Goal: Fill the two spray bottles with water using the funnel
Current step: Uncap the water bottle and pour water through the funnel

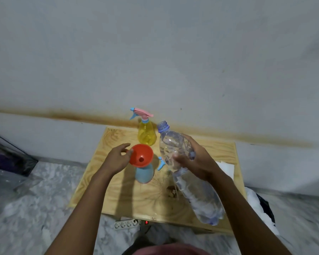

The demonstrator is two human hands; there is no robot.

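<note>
Left hand point(118, 157), right hand point(194, 163) and forearms bare; pink garment point(171, 249) at bottom.

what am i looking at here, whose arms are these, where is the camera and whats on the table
There is no machine here. These are a person's two bare arms, filmed by one wide-angle camera worn on the head and looking forward and down. That is why the arms come in from the bottom edge.

On the wooden table a yellow spray bottle stands at the back with its pink sprayer on. Nearer is a blue spray bottle with an orange funnel sitting on top. What looks like its blue sprayer head lies beside it.

The left hand pinches the funnel at its rim. The right hand holds a big clear water bottle, uncapped and tilted, not yet pouring. A power strip lies on the floor in front.
</note>
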